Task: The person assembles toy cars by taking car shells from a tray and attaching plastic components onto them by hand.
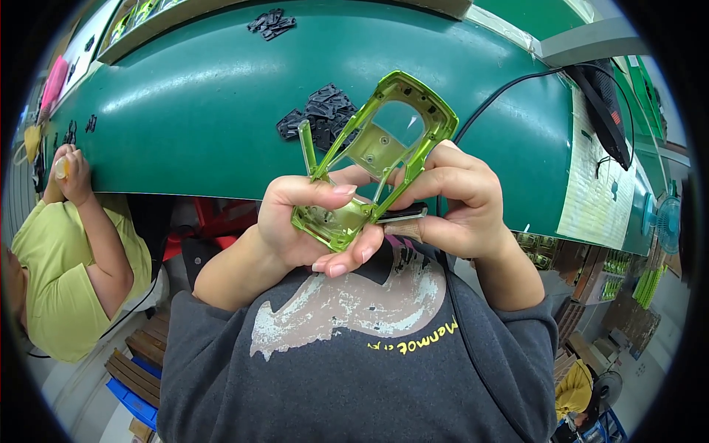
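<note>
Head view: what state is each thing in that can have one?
Green shell: held in both hands, tilted, openings uncovered.
Left hand: gripping the shell's lower end.
Right hand: gripping its right side.
Nearer black parts: loosely heaped.
Farther black parts: smaller heap.
Black cable: slack, curving.
Paper sheet: spread out.
Blue fan: upright; running or not, cannot tell.

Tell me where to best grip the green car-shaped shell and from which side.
Probably grip the green shell by its outer rail, from the right, near the right hand: that edge is long and fairly straight, whereas the middle has openings and a thin strut juts on the left.
</note>
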Demonstrator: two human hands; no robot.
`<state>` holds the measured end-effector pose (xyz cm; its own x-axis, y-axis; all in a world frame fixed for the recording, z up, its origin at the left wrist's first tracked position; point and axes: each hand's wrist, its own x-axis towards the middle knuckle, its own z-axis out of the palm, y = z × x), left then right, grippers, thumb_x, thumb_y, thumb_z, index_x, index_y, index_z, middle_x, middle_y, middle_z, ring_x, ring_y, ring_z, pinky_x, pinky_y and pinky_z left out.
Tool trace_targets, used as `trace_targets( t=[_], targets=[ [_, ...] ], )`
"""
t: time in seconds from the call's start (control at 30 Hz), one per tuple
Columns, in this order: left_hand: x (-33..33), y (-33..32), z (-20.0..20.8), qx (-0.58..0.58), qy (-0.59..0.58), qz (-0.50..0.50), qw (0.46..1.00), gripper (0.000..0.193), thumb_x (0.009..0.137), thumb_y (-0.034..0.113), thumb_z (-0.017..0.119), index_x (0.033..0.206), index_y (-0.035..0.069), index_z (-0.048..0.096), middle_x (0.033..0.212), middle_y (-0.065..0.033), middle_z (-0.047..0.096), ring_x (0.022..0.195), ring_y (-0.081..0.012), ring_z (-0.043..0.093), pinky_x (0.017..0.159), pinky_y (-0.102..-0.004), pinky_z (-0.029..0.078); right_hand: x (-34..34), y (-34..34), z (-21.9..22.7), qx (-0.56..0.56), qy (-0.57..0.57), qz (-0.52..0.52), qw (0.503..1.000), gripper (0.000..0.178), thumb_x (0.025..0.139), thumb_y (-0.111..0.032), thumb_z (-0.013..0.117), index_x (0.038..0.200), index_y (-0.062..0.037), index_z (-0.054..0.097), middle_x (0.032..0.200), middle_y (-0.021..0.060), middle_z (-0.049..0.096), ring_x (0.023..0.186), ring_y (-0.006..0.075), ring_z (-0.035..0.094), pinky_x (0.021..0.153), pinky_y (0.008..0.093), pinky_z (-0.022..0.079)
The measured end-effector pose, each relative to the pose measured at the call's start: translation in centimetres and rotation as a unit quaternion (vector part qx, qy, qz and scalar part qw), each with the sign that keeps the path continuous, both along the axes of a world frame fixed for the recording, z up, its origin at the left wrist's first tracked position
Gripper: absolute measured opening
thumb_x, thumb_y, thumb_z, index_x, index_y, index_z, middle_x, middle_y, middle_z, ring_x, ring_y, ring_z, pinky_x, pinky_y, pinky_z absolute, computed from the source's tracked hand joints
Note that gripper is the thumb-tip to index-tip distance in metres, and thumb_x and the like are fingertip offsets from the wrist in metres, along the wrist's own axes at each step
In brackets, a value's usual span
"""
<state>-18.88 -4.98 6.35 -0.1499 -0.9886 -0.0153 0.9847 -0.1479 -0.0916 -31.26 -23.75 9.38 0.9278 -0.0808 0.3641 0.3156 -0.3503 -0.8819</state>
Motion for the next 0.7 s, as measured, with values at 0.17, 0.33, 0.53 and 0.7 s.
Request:
trace_targets(
  t=[0.17,0.33,0.53,0.7],
  targets=[
    [-0.1,-0.1,0.0,0.019,0.015,-0.012,1.000,0.059,0.094,0.022,0.044,0.142,-0.004,0.022,0.087,-0.0376,0.058,0.052,-0.0332,0.062,0.043,-0.0320,0.051,0.0,0.1,0.0,0.017,0.027,0.002,0.999,0.023,0.063,-0.003,0.082,0.085,-0.0068,0.073,0.090,0.0060,0.069,0.090,0.0239,0.065,0.079,0.0345,0.049],
    [-0.3,0.0,-0.6,0.005,-0.007,-0.013,1.000,0.049,0.100,0.021,0.034,0.143,-0.002,0.031,0.087,-0.0362,0.060,0.057,-0.0331,0.066,0.042,-0.0286,0.050,-0.5,0.2,-0.6,0.042,0.055,0.010,0.998,0.024,0.064,-0.006,0.084,0.085,-0.0053,0.073,0.091,0.0074,0.070,0.090,0.0254,0.066,0.080,0.0356,0.050],
    [-0.3,0.0,-0.7,0.014,0.007,-0.025,1.000,0.046,0.100,0.020,0.034,0.141,-0.003,0.031,0.088,-0.0367,0.061,0.056,-0.0341,0.066,0.041,-0.0300,0.049,-1.4,0.9,-1.2,0.070,0.080,-0.011,0.994,0.021,0.065,-0.003,0.080,0.086,-0.0049,0.073,0.087,0.0077,0.071,0.084,0.0233,0.067,0.077,0.0334,0.051],
    [-0.4,0.0,-0.4,0.018,0.001,-0.017,1.000,0.046,0.100,0.019,0.034,0.141,-0.003,0.031,0.087,-0.0368,0.060,0.055,-0.0347,0.065,0.040,-0.0308,0.049,-1.6,0.9,-1.4,0.061,0.066,-0.003,0.996,0.021,0.066,-0.003,0.081,0.086,-0.0053,0.074,0.086,0.0077,0.071,0.083,0.0229,0.067,0.076,0.0334,0.051]
  ],
)
